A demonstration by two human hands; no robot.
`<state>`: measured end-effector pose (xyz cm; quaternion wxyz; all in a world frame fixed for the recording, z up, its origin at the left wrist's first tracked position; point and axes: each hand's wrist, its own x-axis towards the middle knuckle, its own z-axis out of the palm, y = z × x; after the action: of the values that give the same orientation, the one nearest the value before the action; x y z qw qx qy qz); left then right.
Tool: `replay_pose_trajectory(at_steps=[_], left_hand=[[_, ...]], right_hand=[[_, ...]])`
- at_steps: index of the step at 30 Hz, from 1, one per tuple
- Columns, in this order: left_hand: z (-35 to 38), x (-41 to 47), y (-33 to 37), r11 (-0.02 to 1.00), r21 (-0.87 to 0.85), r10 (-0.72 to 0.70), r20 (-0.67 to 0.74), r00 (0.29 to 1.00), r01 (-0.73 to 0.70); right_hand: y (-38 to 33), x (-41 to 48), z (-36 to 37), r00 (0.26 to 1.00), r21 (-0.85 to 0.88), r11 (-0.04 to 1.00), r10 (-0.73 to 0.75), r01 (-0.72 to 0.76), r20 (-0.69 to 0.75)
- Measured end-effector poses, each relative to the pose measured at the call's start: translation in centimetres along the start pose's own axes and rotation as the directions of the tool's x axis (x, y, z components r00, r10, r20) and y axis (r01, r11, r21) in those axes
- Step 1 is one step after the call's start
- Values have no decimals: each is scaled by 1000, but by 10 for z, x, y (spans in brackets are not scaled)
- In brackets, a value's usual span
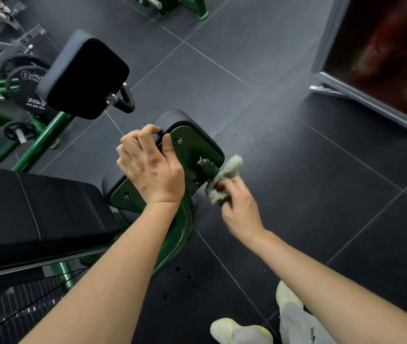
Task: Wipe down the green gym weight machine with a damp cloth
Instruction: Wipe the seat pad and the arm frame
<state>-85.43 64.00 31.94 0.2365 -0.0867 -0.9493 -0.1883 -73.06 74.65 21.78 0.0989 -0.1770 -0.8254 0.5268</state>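
Now | left hand [151,167] grips pad [192,130] | right hand [239,207] clutches cloth [227,175] | plate [32,95] reads "20kg"

- Frame [46,142]: glossy green
- Pad [85,73]: black
- Plate [192,155]: dark green
- Cloth [224,180]: pale grey-green
- Floor [296,170]: dark grey tiles, lighter seams
- Shoes [224,327]: pale yellow

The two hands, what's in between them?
In the head view, the green plate with its silver bolt lies between the left hand and right hand.
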Motion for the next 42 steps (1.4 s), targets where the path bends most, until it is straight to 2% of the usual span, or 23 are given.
replay_pose_trajectory(at_steps=[2,4,7,11,15,18,19,22,23,26,30,33,36,38,40,42], left_hand=[[0,-1,0,1000,-4,1,-2,1000,-1],[0,-1,0,1000,-3,2,-6,1000,-2],[-1,0,0,1000,5,-3,-8,1000,3],[-1,-1,0,1000,-4,-3,-6,1000,3],[-2,-1,0,1000,-1,-12,-1,1000,12],[-2,-1,1,1000,-5,-17,12,1000,17],[-2,-2,0,1000,-5,-21,14,1000,21],[-3,-1,0,1000,-8,-20,19,1000,20],[-3,-1,0,1000,-10,-20,18,1000,20],[-1,-2,-1,1000,-13,-16,5,1000,16],[0,-2,0,1000,-6,-15,-8,1000,15],[-1,-2,0,1000,-10,-19,-8,1000,19],[-1,-2,0,1000,-7,-20,-3,1000,20],[-1,-2,0,1000,-8,-19,-4,1000,19],[-1,-3,0,1000,-17,-17,-9,1000,17],[-1,-3,-1,1000,-19,-16,-19,1000,15]], right_hand=[[-17,3,2,998,95,995,15,-9,-64],[-47,16,3,982,163,985,-23,55,-189],[-76,32,8,956,103,985,-102,135,-277],[-59,33,13,945,28,984,-162,177,-285],[-36,28,13,956,54,978,-182,199,-229],[-24,19,14,949,-22,969,-247,247,-197],[-21,18,14,952,-20,975,-221,222,-213],[-19,15,12,962,63,997,-24,42,-271],[-22,13,12,963,56,998,-7,23,-268],[-38,18,14,963,7,997,-76,80,-258],[-61,35,17,945,17,997,-61,70,-322],[-47,27,21,949,-13,997,-75,74,-306],[-19,16,21,958,29,994,112,-108,-266],[-1,9,20,947,41,964,265,-262,-183],[5,1,22,943,60,951,308,-303,-126],[-7,0,28,937,111,951,305,-289,-172]])
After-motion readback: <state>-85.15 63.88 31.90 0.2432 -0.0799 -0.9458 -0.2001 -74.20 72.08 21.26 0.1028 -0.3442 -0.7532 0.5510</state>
